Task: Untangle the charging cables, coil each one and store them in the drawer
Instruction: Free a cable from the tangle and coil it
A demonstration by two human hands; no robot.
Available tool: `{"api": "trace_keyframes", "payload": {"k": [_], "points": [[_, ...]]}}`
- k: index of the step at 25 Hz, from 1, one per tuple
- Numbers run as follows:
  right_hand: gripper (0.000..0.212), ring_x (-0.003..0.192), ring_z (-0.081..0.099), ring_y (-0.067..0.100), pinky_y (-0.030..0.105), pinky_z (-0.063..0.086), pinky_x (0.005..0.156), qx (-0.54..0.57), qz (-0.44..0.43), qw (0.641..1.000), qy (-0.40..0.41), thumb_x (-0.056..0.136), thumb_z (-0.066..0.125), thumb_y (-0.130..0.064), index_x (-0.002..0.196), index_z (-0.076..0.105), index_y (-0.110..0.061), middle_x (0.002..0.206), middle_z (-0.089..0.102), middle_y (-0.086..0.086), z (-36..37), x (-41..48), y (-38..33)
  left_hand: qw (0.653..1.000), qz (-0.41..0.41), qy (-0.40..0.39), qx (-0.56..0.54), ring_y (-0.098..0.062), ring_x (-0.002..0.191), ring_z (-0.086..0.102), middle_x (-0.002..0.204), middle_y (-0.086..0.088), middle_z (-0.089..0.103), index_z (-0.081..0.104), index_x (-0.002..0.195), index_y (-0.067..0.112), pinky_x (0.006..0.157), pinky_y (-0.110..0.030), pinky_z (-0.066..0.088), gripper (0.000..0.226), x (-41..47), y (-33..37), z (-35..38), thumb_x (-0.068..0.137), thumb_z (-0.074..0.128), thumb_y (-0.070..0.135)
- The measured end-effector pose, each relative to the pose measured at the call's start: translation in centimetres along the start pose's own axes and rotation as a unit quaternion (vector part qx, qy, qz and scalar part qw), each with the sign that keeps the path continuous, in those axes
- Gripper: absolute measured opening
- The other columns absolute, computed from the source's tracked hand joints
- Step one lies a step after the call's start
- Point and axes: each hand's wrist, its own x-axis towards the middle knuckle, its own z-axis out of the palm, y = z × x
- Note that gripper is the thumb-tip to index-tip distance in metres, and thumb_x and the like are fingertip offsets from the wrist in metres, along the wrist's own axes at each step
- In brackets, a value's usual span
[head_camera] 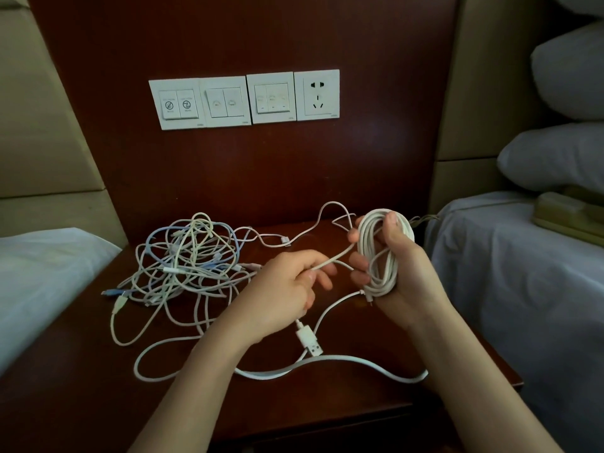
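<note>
- The dark red-brown wooden worktop (81,371) carries all the cables. I see no drawer from this view, so I judge storing to be some way off.
- A white-sheeted bed (523,273) stands to the right and a second white bed edge (39,273) to the left. The white wall panel of switches and socket (242,99) sits behind, well apart from my work.
- The tangled heap of white and pale blue charging cables (186,259) lies at the back left of the worktop, with neither hand on it. Most of the task remains, I reckon.
- A flat white cable (343,359) snakes loose across the front, passing under my forearms. It could snag a wrist as I wind.
- The oval coil of round white cable (382,253) stands upright in my right hand (402,273), thumb over its top and fingers curled round its side.
- My left hand (287,289) pinches that cable's free tail just beside the coil, the strand nearly straight between the hands.
- I would wrap this tail snugly round the coil's waist, holding the right grip steady so no loop springs out.
- A white USB plug (310,341) hangs below the left hand. I cannot tell whether it ends this tail.
</note>
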Motion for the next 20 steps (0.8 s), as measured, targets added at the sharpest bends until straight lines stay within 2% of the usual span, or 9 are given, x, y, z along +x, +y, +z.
{"api": "trace_keyframes", "payload": {"k": [2,3,6,8,11,14,17,19,20], "points": [[0.034,0.039,0.037,0.005,0.015,0.029,0.035,-0.014,0.003,1.000,0.023,0.099,0.032,-0.034,0.087,0.052,-0.010,0.065,0.052,0.002,-0.2,0.3,0.1,0.998,0.023,0.004,0.052,-0.011,0.047,0.046,0.066,0.009,0.062,0.061,0.088,0.028,0.045,-0.026,0.032,0.026,-0.3,0.6,0.4,0.098,0.042,0.014],[0.034,0.039,0.036,0.005,0.015,0.029,0.034,-0.033,0.008,0.999,0.039,0.100,0.032,-0.035,0.087,0.052,-0.011,0.066,0.051,0.002,-0.3,0.4,0.3,0.995,0.034,0.003,0.096,-0.017,0.053,0.051,0.068,0.003,0.063,0.062,0.088,0.029,0.050,-0.031,0.034,0.022,-0.3,0.6,0.5,0.097,0.044,0.020],[0.032,0.039,0.040,0.003,0.015,0.032,0.034,-0.130,0.023,0.988,0.084,0.099,0.038,-0.037,0.084,0.055,-0.015,0.067,0.055,0.000,-0.7,0.7,1.0,0.982,0.030,0.001,0.189,-0.010,0.058,0.055,0.073,0.001,0.065,0.061,0.089,0.030,0.051,-0.024,0.038,0.019,-0.1,0.1,-0.2,0.096,0.046,0.022],[0.030,0.039,0.044,0.002,0.015,0.034,0.035,-0.198,0.031,0.975,0.098,0.098,0.042,-0.038,0.084,0.058,-0.017,0.067,0.057,-0.002,-0.4,0.6,1.2,0.993,-0.002,-0.021,0.113,-0.002,0.060,0.056,0.076,0.006,0.063,0.060,0.099,0.025,0.056,-0.015,0.046,0.023,-0.1,-0.1,-0.3,0.097,0.043,0.009],[0.026,0.037,0.041,0.002,0.015,0.030,0.033,-0.192,0.044,0.979,0.060,0.098,0.043,-0.031,0.086,0.056,-0.011,0.063,0.054,-0.001,0.2,0.4,1.1,0.992,-0.045,-0.108,-0.039,-0.006,0.063,0.056,0.077,0.002,0.060,0.050,0.109,0.020,0.059,-0.017,0.047,0.028,-0.4,0.5,0.0,0.097,0.037,-0.001],[0.017,0.038,0.031,0.002,0.014,0.023,0.034,-0.124,0.046,0.991,0.004,0.095,0.044,-0.023,0.085,0.052,-0.011,0.060,0.050,-0.002,0.6,0.1,0.5,0.996,-0.046,-0.054,-0.052,0.000,0.064,0.048,0.077,0.008,0.055,0.052,0.090,0.025,0.065,-0.021,0.041,0.016,-0.3,1.2,0.1,0.099,0.039,0.024],[0.018,0.040,0.034,0.003,0.014,0.025,0.036,-0.118,0.076,0.989,-0.037,0.077,0.053,-0.024,0.088,0.058,-0.010,0.060,0.051,-0.001,0.6,-0.3,0.2,0.991,0.001,0.051,0.121,-0.012,0.083,0.058,0.085,0.004,0.063,0.058,0.089,0.021,0.079,-0.035,0.046,0.056,-0.4,1.3,0.1,0.089,0.023,0.066],[0.027,0.043,0.035,0.004,0.015,0.025,0.037,-0.154,0.098,0.982,-0.052,0.076,0.055,-0.021,0.100,0.063,-0.010,0.070,0.052,0.003,0.6,-0.4,0.6,0.955,0.009,0.053,0.292,-0.022,0.091,0.061,0.094,0.000,0.065,0.056,0.106,0.020,0.077,-0.038,0.046,0.062,-0.5,0.9,0.2,0.089,0.017,0.065],[0.028,0.044,0.035,0.005,0.015,0.026,0.037,-0.166,0.105,0.979,-0.053,0.080,0.055,-0.018,0.106,0.062,-0.010,0.075,0.050,0.005,0.6,-0.4,0.9,0.952,-0.009,0.035,0.304,-0.023,0.093,0.061,0.098,-0.002,0.065,0.052,0.113,0.020,0.079,-0.039,0.046,0.058,-0.4,0.6,0.0,0.091,0.018,0.061]]}}
